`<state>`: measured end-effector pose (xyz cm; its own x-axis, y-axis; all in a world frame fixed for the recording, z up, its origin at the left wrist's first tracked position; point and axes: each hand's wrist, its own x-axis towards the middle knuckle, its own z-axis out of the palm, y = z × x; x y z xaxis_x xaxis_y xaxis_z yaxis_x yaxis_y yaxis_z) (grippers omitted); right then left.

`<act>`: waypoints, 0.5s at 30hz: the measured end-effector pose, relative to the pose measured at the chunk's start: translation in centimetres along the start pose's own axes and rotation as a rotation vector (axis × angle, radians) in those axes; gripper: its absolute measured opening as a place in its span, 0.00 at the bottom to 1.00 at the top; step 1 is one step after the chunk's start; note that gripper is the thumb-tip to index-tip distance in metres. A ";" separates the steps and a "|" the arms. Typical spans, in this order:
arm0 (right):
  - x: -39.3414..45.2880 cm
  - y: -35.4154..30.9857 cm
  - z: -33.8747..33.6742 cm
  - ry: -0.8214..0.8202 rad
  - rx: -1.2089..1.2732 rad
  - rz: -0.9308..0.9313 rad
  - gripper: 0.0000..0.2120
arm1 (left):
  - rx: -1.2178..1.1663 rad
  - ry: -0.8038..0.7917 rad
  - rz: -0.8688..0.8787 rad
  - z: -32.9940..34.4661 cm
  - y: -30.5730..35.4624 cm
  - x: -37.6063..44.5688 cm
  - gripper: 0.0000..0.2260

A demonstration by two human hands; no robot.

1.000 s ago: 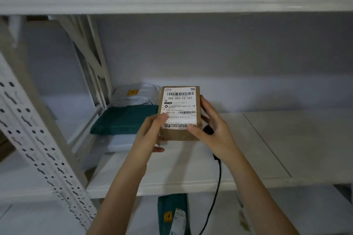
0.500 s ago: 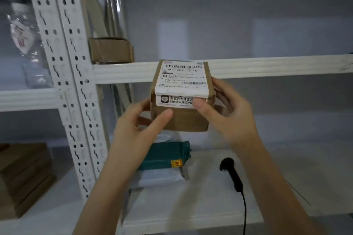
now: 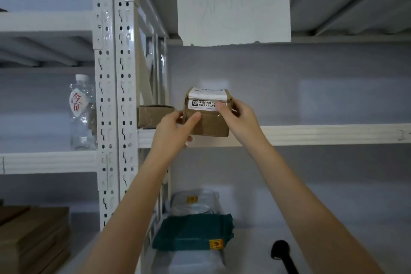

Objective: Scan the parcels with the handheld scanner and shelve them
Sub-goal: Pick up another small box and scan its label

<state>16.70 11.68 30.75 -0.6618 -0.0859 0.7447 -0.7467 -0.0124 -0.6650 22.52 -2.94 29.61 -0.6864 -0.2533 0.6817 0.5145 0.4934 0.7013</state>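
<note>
A small brown cardboard parcel [image 3: 210, 123] with a white shipping label is held up at the front edge of the upper shelf [image 3: 311, 134]. My left hand [image 3: 175, 129] grips its left side, thumb on the front face. My right hand [image 3: 238, 113] grips its right side, thumb on the label. The black handheld scanner [image 3: 283, 253] lies on the lower shelf at the bottom right, in neither hand.
Another brown box [image 3: 153, 117] sits on the upper shelf just left of the parcel. A teal bag [image 3: 193, 232] and clear-wrapped parcels [image 3: 195, 203] lie on the lower shelf. A white perforated upright [image 3: 113, 95] stands left; beyond it a water bottle [image 3: 82, 113] and stacked cardboard [image 3: 33, 236].
Both hands have lifted the parcel from above the lower shelf up to the edge of the upper shelf. The scanner stays lying on the lower shelf.
</note>
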 end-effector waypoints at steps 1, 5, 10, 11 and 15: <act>0.5 0.3 0.2 -0.008 -0.010 0.017 0.18 | 0.007 -0.001 -0.016 0.3 -0.2 0.6 0.14; 2.2 1.8 1.2 -0.034 -0.094 0.076 0.19 | 0.043 -0.016 -0.084 1.5 -1.0 2.2 0.14; 4.0 2.4 1.9 -0.053 -0.194 0.062 0.18 | 0.127 -0.013 -0.138 2.4 -1.1 3.4 0.15; 4.3 2.5 1.9 -0.056 -0.206 0.065 0.18 | 0.151 -0.013 -0.147 2.5 -1.0 3.6 0.15; 5.3 3.1 1.7 -0.067 -0.241 0.089 0.19 | 0.215 -0.023 -0.187 2.9 -0.8 4.7 0.15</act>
<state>10.98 9.47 32.50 -0.7258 -0.1415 0.6732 -0.6852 0.2355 -0.6893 17.39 -2.09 31.66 -0.7717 -0.3393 0.5380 0.2588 0.6052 0.7529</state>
